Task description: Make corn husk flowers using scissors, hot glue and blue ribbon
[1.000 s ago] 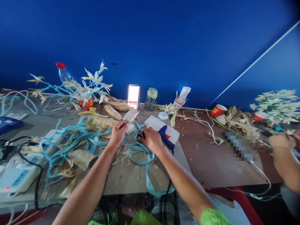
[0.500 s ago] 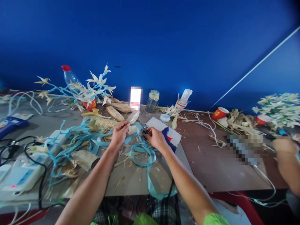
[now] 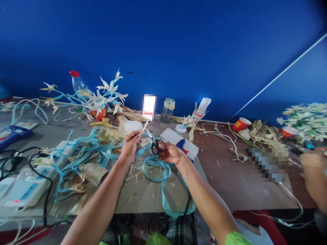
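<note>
My left hand (image 3: 132,144) is closed in a pinch on a narrow pale strip of corn husk (image 3: 144,127), which points up and away. My right hand (image 3: 170,152) has its fingers in the black handles of a pair of scissors (image 3: 154,143). The blades reach up and left to the strip, touching or very close to it. Just beyond my left hand, a broad pale piece of husk (image 3: 130,127) covers most of a corn cob; whether it joins the held strip I cannot tell. Blue ribbon (image 3: 155,169) lies looped below my hands.
Left are husk flowers in a red cup (image 3: 99,114), a yellow tool (image 3: 100,123) and a white power strip (image 3: 33,185) with black cables. A glass jar (image 3: 167,110) stands behind. On the right are another red cup (image 3: 241,124), a white cord and another person's hand (image 3: 313,161).
My right hand has turned, bringing the scissors' handles into fuller view and the blades up to the husk. The broad husk part now lies left over the cob; a thinner strip shows at my fingertips.
</note>
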Available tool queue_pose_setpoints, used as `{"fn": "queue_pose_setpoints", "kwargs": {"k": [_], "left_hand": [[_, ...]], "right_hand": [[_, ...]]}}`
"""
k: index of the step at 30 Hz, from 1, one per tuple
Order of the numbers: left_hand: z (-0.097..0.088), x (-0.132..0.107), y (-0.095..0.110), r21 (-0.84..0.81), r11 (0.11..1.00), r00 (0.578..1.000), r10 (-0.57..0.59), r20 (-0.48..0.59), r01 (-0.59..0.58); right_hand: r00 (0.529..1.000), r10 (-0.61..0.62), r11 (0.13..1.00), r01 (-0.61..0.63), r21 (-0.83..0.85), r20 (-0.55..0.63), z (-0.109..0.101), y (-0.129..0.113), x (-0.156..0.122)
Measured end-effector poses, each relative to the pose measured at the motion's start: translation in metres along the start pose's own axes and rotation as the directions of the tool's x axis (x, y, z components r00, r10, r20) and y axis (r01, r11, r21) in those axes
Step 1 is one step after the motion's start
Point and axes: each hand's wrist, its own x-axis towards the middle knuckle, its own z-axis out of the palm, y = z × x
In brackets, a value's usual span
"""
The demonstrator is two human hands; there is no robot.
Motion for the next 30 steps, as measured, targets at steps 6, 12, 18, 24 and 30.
{"fn": "queue_pose_setpoints", "kwargs": {"k": [6, 12, 18, 24, 30], "left_hand": [[0.003, -0.003, -0.008, -0.025, 0.997, 0.994, -0.071, 0.078, 0.074], [0.003, -0.005, -0.02, 0.093, 0.995, 0.989, -0.054, 0.14, 0.041], [0.002, -0.004, -0.02, 0.192, 0.98, 0.994, 0.04, 0.099, -0.058], [0.005, -0.007, -0.017, 0.286, 0.953, 0.994, 0.08, 0.081, -0.1], [0.006, -0.008, -0.016, 0.224, 0.971, 0.995, 0.062, 0.079, -0.078]], "right_hand": [[0.991, -0.054, 0.998, 0.049, 0.046, 0.121, 0.016, 0.006, -0.003], [0.976, -0.211, 0.977, 0.21, -0.018, -0.047, 0.028, 0.01, -0.001], [0.883, -0.445, 0.887, 0.414, -0.203, -0.146, 0.029, 0.01, -0.002], [0.798, -0.572, 0.77, 0.445, -0.458, -0.187, 0.037, 0.018, 0.0], [0.786, -0.602, 0.682, 0.415, -0.602, -0.14, 0.036, 0.03, 0.008]]}}
